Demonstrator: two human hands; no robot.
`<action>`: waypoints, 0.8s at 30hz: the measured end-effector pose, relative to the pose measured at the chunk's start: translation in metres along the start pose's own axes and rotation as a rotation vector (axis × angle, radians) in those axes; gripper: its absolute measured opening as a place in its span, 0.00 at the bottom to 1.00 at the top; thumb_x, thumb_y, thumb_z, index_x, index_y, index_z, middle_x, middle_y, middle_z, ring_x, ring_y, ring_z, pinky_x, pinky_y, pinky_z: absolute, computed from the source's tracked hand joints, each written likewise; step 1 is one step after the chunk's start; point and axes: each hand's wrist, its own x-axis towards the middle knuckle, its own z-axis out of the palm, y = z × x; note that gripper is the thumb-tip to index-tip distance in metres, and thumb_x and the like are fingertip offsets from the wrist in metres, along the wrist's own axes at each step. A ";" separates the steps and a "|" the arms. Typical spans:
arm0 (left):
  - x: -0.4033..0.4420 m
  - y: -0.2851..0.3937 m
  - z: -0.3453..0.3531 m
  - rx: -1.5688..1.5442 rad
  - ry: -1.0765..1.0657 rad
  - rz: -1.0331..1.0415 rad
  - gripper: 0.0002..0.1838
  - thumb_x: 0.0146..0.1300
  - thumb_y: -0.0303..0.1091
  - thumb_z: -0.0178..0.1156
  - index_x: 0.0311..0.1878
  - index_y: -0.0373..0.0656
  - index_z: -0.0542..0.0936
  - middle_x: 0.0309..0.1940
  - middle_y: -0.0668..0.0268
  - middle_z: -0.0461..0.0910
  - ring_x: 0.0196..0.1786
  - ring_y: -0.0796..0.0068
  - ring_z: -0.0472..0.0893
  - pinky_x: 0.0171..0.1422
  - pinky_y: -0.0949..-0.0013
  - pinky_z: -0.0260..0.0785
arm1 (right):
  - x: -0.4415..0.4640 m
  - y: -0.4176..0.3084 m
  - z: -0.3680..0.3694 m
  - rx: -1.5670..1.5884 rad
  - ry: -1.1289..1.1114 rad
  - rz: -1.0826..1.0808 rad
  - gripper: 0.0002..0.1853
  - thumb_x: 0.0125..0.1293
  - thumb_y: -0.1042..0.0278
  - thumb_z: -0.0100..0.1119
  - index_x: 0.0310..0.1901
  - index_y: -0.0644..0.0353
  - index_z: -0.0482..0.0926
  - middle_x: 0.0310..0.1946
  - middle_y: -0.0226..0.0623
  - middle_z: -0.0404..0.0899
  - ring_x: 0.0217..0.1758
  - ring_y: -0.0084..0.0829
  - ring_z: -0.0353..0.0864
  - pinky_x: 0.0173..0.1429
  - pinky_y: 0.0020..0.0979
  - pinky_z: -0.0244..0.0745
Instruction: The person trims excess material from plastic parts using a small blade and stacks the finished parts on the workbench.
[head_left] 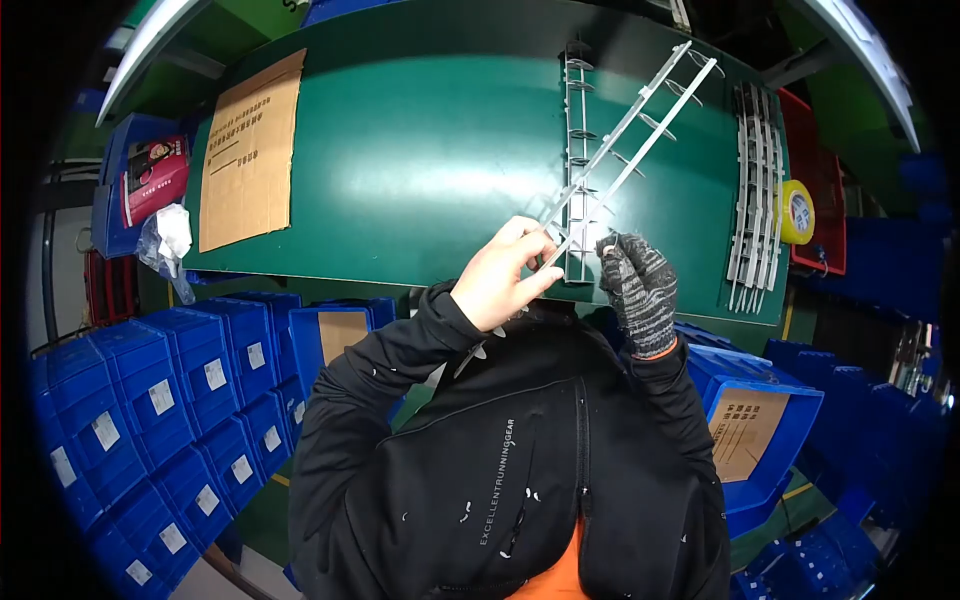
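Note:
My bare left hand [507,272] is closed around the near part of a long ladder-like frame [672,112], two pale grey rails joined by curved crosspieces. The frame slants up to the right above the green table [420,130], and its near end passes below my hand toward my jacket. Close to its right side is my right hand [642,295] in a dark grey knitted glove. Its fingertips are pinched together; whatever lies between them is too small to make out. A similar frame [569,120] lies lengthwise on the table, partly hidden under the held one.
Several more frames [757,190] are stacked at the table's right end beside a yellow tape roll [797,212] and a red bin [833,200]. A cardboard sheet [250,150] lies at the left. Blue crates [190,350] stand stacked below left; another blue crate [790,430] is at the right.

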 end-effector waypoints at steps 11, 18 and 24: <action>0.000 -0.002 -0.027 -0.178 0.061 -0.024 0.22 0.56 0.31 0.55 0.55 0.40 0.67 0.54 0.58 0.67 0.52 0.68 0.71 0.55 0.68 0.62 | 0.017 0.003 -0.008 0.665 0.218 0.247 0.09 0.62 0.68 0.52 0.40 0.62 0.75 0.17 0.24 0.71 0.14 0.13 0.65 0.15 0.16 0.57; -0.007 -0.014 -0.016 -0.655 0.011 -0.188 0.13 0.64 0.36 0.49 0.38 0.34 0.74 0.37 0.64 0.75 0.41 0.78 0.72 0.48 0.73 0.63 | 0.022 -0.007 0.006 0.428 0.254 0.029 0.09 0.63 0.68 0.49 0.40 0.64 0.74 0.22 0.31 0.75 0.23 0.19 0.72 0.27 0.21 0.66; -0.003 -0.013 -0.002 -0.850 0.166 -0.202 0.12 0.64 0.36 0.50 0.37 0.35 0.74 0.35 0.66 0.74 0.35 0.81 0.71 0.44 0.77 0.64 | 0.007 0.008 0.028 -0.233 0.081 -0.314 0.08 0.57 0.71 0.53 0.35 0.65 0.77 0.29 0.44 0.77 0.32 0.43 0.77 0.37 0.39 0.72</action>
